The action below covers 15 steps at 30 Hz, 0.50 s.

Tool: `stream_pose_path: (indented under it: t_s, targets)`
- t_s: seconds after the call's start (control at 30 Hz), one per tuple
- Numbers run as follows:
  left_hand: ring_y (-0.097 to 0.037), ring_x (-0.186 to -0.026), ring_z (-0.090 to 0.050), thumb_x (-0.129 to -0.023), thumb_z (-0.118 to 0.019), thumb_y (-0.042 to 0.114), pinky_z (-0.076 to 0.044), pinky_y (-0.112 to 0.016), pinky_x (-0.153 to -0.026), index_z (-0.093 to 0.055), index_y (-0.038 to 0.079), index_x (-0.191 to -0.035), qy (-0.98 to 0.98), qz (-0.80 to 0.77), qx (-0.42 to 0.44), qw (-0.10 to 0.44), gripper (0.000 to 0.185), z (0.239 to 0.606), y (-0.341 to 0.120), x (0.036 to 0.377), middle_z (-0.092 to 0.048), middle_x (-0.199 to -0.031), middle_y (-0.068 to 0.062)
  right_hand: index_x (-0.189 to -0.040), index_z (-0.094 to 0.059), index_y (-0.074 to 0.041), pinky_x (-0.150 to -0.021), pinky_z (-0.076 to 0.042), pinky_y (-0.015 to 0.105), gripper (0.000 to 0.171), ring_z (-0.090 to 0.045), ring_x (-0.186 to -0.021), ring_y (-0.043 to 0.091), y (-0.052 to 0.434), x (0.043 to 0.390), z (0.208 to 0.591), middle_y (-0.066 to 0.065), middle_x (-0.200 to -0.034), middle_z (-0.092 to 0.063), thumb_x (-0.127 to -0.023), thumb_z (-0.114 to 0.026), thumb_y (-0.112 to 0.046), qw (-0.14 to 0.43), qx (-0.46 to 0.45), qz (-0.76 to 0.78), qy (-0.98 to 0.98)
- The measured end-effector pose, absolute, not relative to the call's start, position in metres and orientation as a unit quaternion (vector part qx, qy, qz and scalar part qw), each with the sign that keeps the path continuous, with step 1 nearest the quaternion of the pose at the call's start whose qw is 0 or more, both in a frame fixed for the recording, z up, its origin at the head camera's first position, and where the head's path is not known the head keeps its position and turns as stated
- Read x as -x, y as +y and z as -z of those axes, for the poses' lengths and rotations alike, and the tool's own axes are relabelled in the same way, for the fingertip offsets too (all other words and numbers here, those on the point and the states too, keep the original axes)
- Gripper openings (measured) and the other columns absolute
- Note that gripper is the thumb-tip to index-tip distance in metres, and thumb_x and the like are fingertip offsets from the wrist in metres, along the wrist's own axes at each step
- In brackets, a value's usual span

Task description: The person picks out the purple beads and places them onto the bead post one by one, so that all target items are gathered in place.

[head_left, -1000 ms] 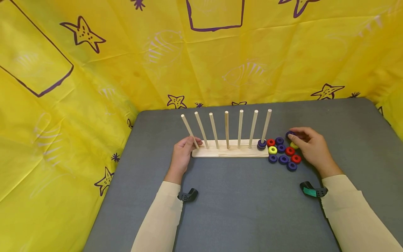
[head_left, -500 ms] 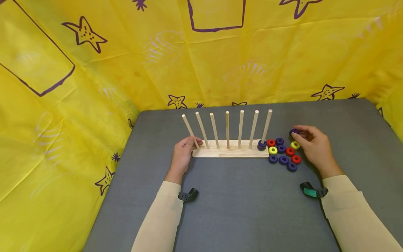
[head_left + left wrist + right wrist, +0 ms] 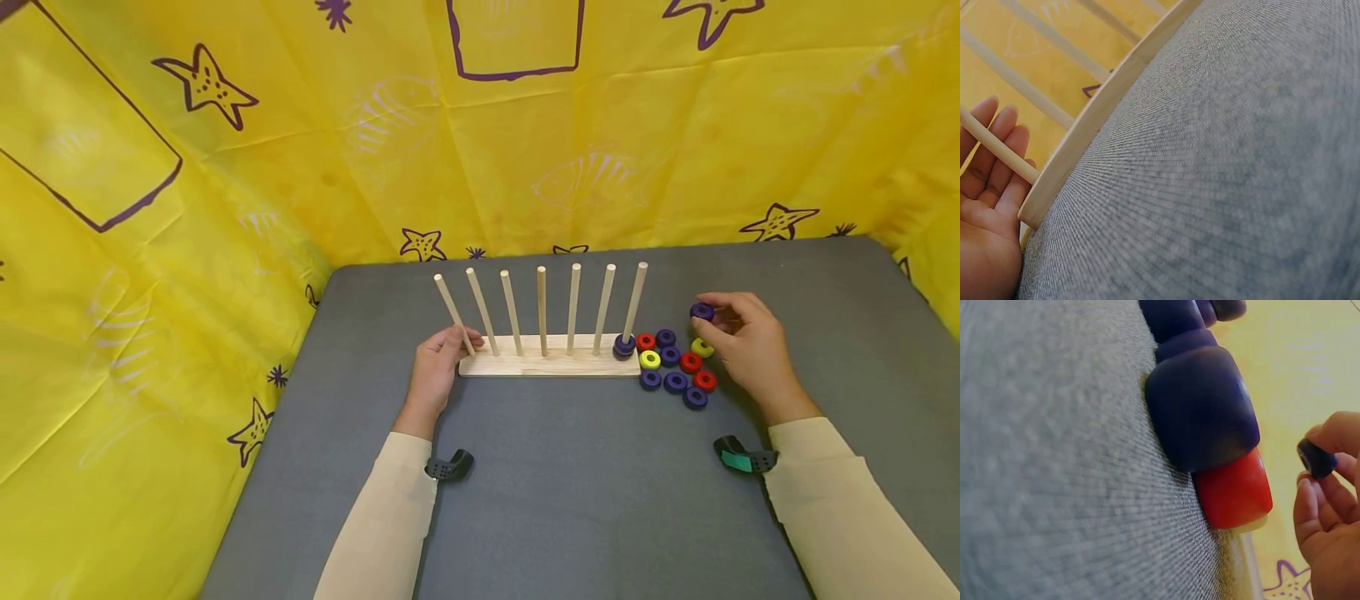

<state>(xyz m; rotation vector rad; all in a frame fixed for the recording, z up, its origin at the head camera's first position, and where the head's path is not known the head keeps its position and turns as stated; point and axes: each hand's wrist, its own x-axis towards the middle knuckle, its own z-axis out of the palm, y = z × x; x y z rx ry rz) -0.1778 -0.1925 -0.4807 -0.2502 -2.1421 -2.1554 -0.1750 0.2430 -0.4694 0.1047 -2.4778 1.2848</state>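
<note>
A wooden peg stand (image 3: 547, 364) with several upright pegs stands on the grey table. My left hand (image 3: 438, 367) is at its left end, holding it by the end peg (image 3: 1004, 150), with fingers behind the peg in the left wrist view. My right hand (image 3: 753, 350) pinches a dark purple ring (image 3: 702, 312) between thumb and fingers, raised above the table in the right wrist view. Stacked purple rings (image 3: 624, 347) sit low on the rightmost peg. Below and left of my right hand lie loose purple rings, red rings (image 3: 691, 362) and yellow rings (image 3: 649, 360).
The loose rings cluster against the stand's right end. A yellow printed cloth (image 3: 495, 167) hangs behind and at the left of the grey table (image 3: 562, 500). Dark bands (image 3: 450, 465) circle both wrists.
My right hand has lifted the purple ring up and slightly away from the cluster, uncovering the yellow ring beneath it. My left hand stays at the stand's left end.
</note>
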Motion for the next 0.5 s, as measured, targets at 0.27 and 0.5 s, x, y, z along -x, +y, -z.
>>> stream_pose_path:
  t_s: [0.27,0.5]
  targets:
    - [-0.031,-0.098,-0.062,-0.098,-0.052,0.039,-0.048,-0.04,-0.09,-0.07,-0.001,-0.099,-0.711,0.697,0.074,0.054,0.044,0.493,-0.195,0.182,-0.067,-0.097,-0.02,-0.115,-0.066,-0.005,-0.07,-0.04,0.008,0.031,-0.051,-0.085,0.018,0.235,0.173,0.457,0.006,-0.102,-0.053,-0.085,-0.073,-0.011,0.185,-0.05,-0.455,-0.87]
    - [-0.031,-0.099,-0.062,-0.099,-0.051,0.037,-0.047,-0.04,-0.09,-0.069,-0.002,-0.099,-0.71,0.699,0.074,0.05,0.043,0.489,-0.195,0.181,-0.067,-0.098,-0.02,-0.114,-0.067,-0.006,-0.073,-0.042,0.009,0.031,-0.052,-0.085,0.015,0.23,0.171,0.447,0.005,-0.102,-0.054,-0.084,-0.074,-0.009,0.197,-0.063,-0.46,-0.863]
